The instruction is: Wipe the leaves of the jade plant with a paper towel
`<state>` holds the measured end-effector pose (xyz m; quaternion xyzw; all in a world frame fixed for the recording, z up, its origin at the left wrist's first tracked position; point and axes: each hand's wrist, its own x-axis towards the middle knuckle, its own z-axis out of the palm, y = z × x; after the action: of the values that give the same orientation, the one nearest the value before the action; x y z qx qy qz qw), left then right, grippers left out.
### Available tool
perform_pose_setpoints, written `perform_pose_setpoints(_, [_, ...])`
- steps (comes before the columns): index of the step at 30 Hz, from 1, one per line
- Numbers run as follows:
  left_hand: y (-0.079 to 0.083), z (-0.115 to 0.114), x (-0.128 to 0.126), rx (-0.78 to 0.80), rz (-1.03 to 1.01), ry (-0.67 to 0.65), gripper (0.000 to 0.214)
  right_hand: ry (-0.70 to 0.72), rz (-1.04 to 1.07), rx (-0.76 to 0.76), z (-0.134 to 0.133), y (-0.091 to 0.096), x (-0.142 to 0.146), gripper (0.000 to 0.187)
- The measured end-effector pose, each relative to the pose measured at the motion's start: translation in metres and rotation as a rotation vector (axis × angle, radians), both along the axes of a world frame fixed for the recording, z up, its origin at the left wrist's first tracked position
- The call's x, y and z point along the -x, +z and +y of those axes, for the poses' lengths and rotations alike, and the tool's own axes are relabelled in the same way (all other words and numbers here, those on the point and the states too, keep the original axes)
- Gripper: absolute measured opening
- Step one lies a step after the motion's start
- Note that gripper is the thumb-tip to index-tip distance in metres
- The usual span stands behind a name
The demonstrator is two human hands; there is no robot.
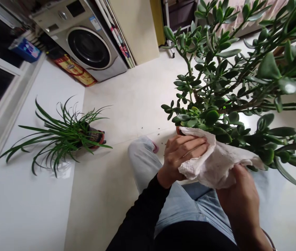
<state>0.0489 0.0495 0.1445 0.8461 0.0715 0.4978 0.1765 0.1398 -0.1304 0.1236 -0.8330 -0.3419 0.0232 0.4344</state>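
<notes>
Closed grip of the left hand [183,157] and the right hand [242,198] clamped on a crumpled paper towel [216,167], far edge of the towel touching the lower leaves of a jade plant [211,116] above a terracotta pot [179,131], with a potted spider plant [64,134] well apart on the tiled floor [127,101].

Soft daylight, few shadows; glare whitens the floor tiles [244,122] beyond the hands [183,155], and wide-angle distortion bends the frame's edges.
</notes>
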Motion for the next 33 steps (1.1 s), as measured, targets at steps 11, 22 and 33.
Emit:
perform_pose_setpoints(11, [0.018, 0.015, -0.001, 0.146, 0.184, -0.198, 0.055, 0.048, -0.224, -0.13, 0.023, 0.016, 0.014, 0.012])
perform_pose_setpoints(22, [0.022, 0.003, 0.011, 0.133, 0.157, -0.165, 0.043, 0.035, -0.21, -0.126, 0.024, 0.011, 0.011, 0.013])
perform_pose_setpoints(33, [0.018, -0.03, 0.008, 0.149, -0.08, -0.031, 0.03, -0.007, -0.095, -0.11, 0.019, 0.0, 0.011, 0.013])
